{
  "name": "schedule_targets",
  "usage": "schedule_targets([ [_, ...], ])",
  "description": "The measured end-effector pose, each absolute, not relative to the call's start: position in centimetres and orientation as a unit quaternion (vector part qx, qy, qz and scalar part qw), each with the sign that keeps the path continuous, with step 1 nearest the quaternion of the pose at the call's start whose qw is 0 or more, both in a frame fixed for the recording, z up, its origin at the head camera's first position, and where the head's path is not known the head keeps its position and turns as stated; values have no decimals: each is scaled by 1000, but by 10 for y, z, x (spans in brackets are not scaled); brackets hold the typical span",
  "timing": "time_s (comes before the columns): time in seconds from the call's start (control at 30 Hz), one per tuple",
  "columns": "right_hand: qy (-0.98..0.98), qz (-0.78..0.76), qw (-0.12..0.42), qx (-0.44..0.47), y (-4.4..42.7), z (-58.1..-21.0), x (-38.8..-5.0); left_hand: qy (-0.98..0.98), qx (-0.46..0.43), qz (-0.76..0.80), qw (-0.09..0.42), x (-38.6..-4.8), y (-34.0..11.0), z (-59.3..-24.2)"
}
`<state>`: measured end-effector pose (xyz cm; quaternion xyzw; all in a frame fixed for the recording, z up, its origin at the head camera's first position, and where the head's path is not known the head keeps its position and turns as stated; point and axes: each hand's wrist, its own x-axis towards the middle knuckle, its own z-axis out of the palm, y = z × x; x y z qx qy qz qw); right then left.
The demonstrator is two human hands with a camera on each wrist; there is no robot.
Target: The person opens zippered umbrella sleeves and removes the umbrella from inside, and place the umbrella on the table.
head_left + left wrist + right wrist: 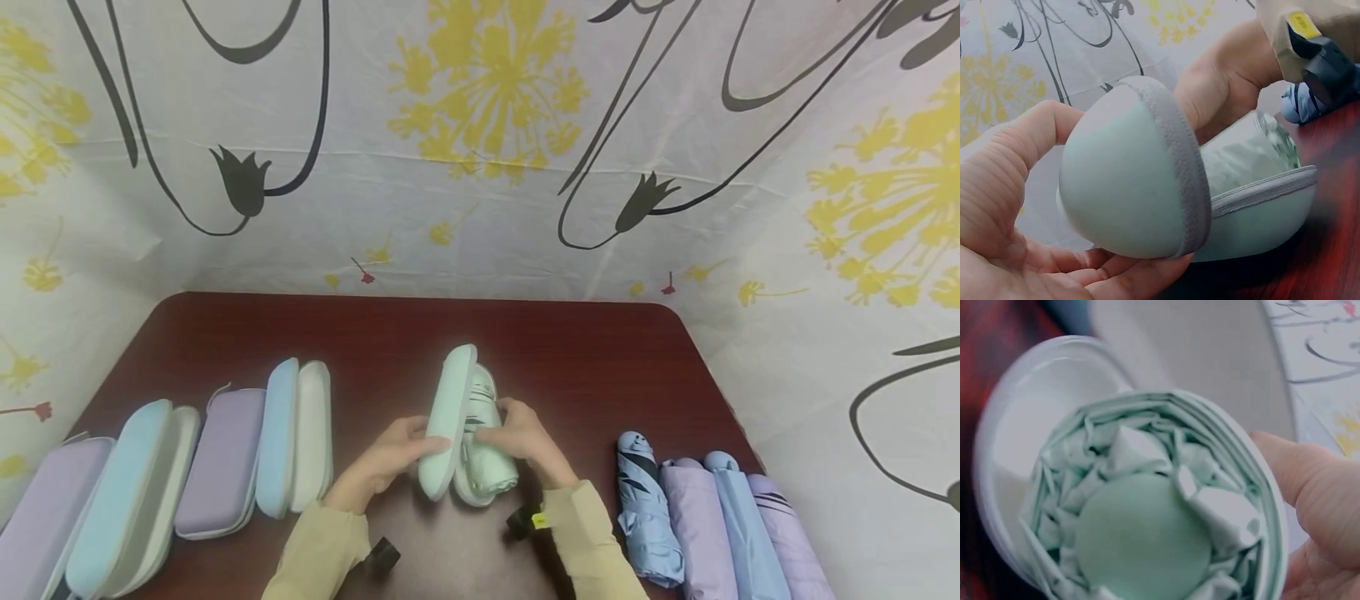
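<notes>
A mint-green zip case stands open in the middle of the table, its lid (447, 417) raised on the left. My left hand (397, 454) grips that lid, thumb on one side and fingers beneath, as the left wrist view shows. A folded mint-green umbrella (491, 462) lies in the lower shell (1266, 215), its near end jutting up a little. My right hand (528, 437) holds the umbrella from the right side. In the right wrist view, the umbrella's round green end (1141, 537) and bunched fabric fill the picture; part of the right hand's fingers is hidden.
Left of the hands stand lavender cases (221, 467) and light-blue cases (277, 442), the blue ones open. Folded umbrellas, blue (648, 517) and lavender (697, 525), lie in a row at the right. A patterned cloth (487, 225) hangs behind the dark red table (375, 333).
</notes>
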<state>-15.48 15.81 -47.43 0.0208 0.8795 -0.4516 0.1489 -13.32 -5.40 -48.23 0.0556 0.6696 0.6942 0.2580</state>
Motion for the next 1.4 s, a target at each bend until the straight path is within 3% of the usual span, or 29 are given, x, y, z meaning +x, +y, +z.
schedule_targets([
  [0.27, 819, -549, 163, 39, 184, -471, -157, 735, 14, 644, 210, -127, -60, -478],
  [0.5, 874, -460, 134, 83, 212, -470, -155, 846, -33, 511, 148, -121, -80, -467],
  [0.73, 916, -376, 112, 89, 225, -468, -149, 906, -13, 413, 88, -116, -93, -455],
  [1.4, 937, -326, 88, 86, 223, -475, -140, 953, -37, 300, 34, -110, -91, -458],
])
